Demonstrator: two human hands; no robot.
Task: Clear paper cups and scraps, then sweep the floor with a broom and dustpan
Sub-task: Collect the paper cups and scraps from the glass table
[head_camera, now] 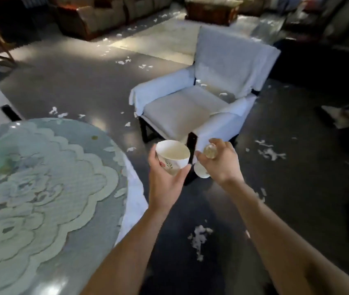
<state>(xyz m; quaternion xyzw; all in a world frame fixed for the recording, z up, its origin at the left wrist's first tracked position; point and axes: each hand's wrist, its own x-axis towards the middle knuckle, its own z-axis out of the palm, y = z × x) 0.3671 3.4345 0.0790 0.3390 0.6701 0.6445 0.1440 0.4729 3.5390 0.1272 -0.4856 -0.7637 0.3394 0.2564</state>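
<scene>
A dark, glossy floor [73, 81] fills the room, seen from above by the person's head camera. At the lower left is a round table [48, 209] with a shiny top over a pale lace cloth. Just beyond the hands stands a white-covered armchair [229, 67], with a few bits of paper on its seat. A brown sofa [97, 15] lines the far wall. At the right edge lies a pale, blurred shape [339, 117] that may be a broom head; it is too unclear to tell.

Both bare forearms reach forward over the floor, right of the table. The left hand [165, 184] is wrapped round a white paper cup [173, 156] with a red and green print, its mouth facing up. Just beside it, the right hand [222, 165] grips a second cup [202, 172], tipped so that its base points up.

White paper scraps [199, 237] are strewn across the floor, near the arms, round the armchair and off toward the sofa.
</scene>
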